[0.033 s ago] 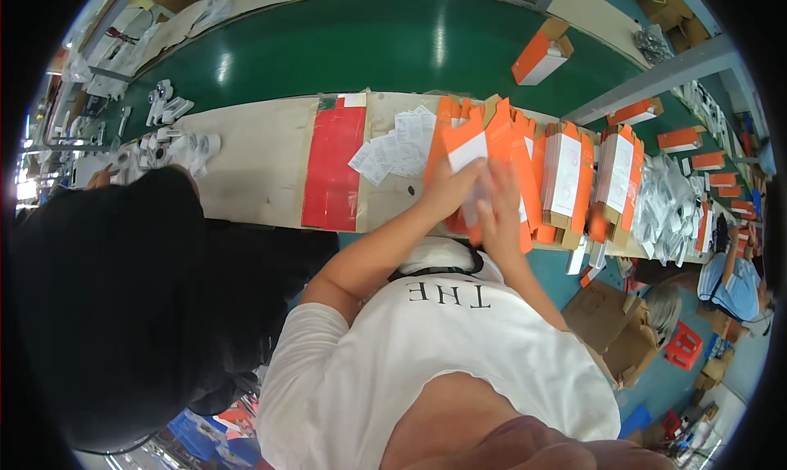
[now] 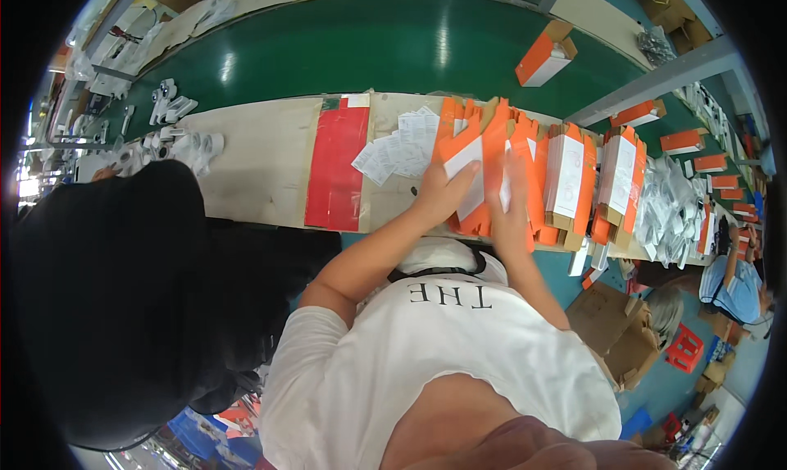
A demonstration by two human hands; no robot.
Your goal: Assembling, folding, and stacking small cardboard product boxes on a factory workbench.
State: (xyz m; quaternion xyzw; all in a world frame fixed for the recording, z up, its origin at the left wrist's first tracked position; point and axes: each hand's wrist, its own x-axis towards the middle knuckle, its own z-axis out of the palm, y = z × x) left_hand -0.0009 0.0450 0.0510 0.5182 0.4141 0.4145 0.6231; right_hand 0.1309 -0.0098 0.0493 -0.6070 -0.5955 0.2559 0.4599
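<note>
An orange and white carton [image 2: 469, 166] stands at the near edge of the bench in front of me. My left hand [image 2: 445, 193] grips its left side, the thumb lying over the white panel and the other fingers partly hidden. Against the right side lies my right hand [image 2: 509, 203], its fingers stretched out flat and pointing away from me. Folded orange cartons [image 2: 531, 142] crowd behind and to the right of this one. Left of it, several printed paper sheets [image 2: 399, 152] lie loosely overlapped on the bench.
Two stacks of flat cartons [image 2: 566, 175] and a heap of clear plastic bags [image 2: 668, 199] lie to the right. A red panel [image 2: 338, 166] covers part of the bench. One carton [image 2: 545, 57] stands on the green belt [image 2: 352, 47]. A person in black [image 2: 123, 289] sits at left.
My right hand, blurred over the carton's front before, has moved to its right side with fingers straight. The left hand stays on the carton.
</note>
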